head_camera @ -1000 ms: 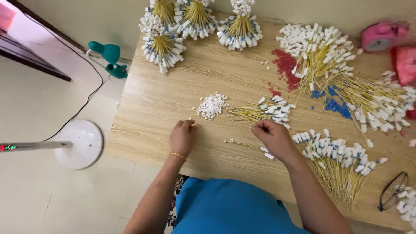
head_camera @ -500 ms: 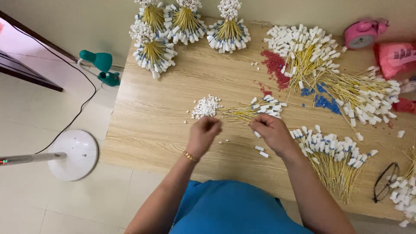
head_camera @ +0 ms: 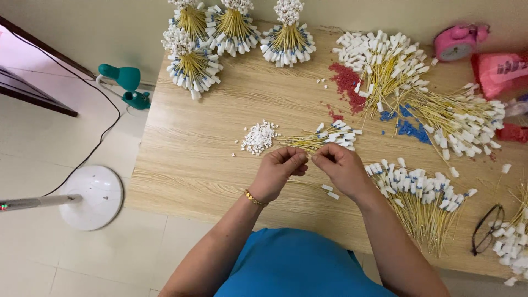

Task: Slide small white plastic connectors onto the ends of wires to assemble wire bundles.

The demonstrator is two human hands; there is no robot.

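Wooden table point(head_camera: 187, 159) spreads under my hands, with pale floor tiles beyond its left edge where a white fan base point(head_camera: 93, 196) sits. Far ahead of my fingers stand four bound bundles point(head_camera: 231, 27) of yellow cables with white ends; ahead and to the right lies a big loose heap point(head_camera: 434, 104) over red and blue beads. Just right of my right hand point(head_camera: 342, 169) is another cable pile point(head_camera: 423, 192). Just ahead of my fingertips lies a small cable bunch point(head_camera: 324, 137), and left of it a little mound of white caps point(head_camera: 259, 136). My left hand point(head_camera: 278, 173) meets the right, fingertips pinched together; whatever they grip is too small to tell. Two loose caps point(head_camera: 330, 191) lie just below my right hand.
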